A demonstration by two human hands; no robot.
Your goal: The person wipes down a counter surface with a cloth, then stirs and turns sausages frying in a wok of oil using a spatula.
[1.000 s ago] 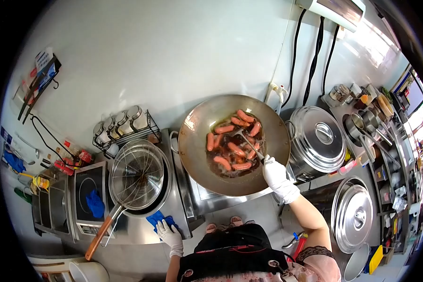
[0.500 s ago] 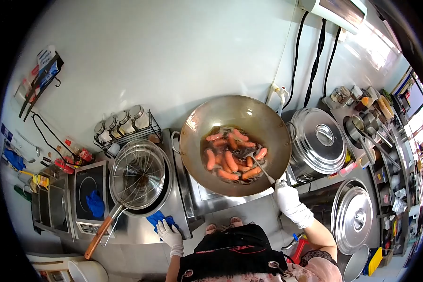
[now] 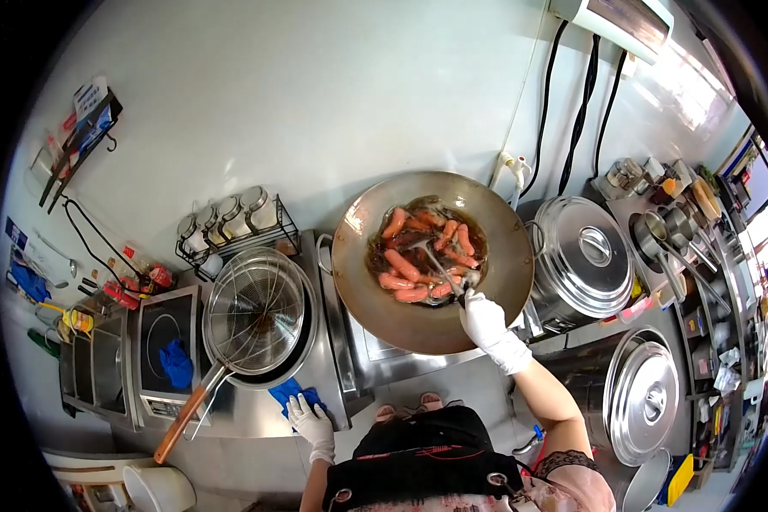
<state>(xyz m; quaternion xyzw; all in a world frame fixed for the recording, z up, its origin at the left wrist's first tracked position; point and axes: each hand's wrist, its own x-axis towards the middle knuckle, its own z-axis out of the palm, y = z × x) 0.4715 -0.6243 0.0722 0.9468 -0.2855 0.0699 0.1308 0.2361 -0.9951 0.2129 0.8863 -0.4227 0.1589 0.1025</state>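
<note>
A large metal wok [image 3: 401, 320] holds several reddish sausages [image 3: 401, 265] in bubbling dark oil. My right hand [image 3: 488, 328], in a white glove, is closed round the handle of a metal spatula [image 3: 440, 269], whose blade lies among the sausages. Gloved in white too, my left hand [image 3: 311, 421] rests with fingers spread on a blue cloth [image 3: 290, 395] at the counter's front edge. A wire strainer with a wooden handle [image 3: 183, 424] lies over a pot, left of the wok.
Right of the wok stands a lidded steel pot [image 3: 585, 247], with another lidded pot [image 3: 648, 397] nearer me. A rack of jars [image 3: 256, 209] sits against the wall. An induction cooker [image 3: 158, 341] is at the left, with a blue cloth [image 3: 177, 363] on it.
My right hand and the spatula have moved left and forward over the wok. The sausages have shifted about in the oil. My left hand stays on the cloth.
</note>
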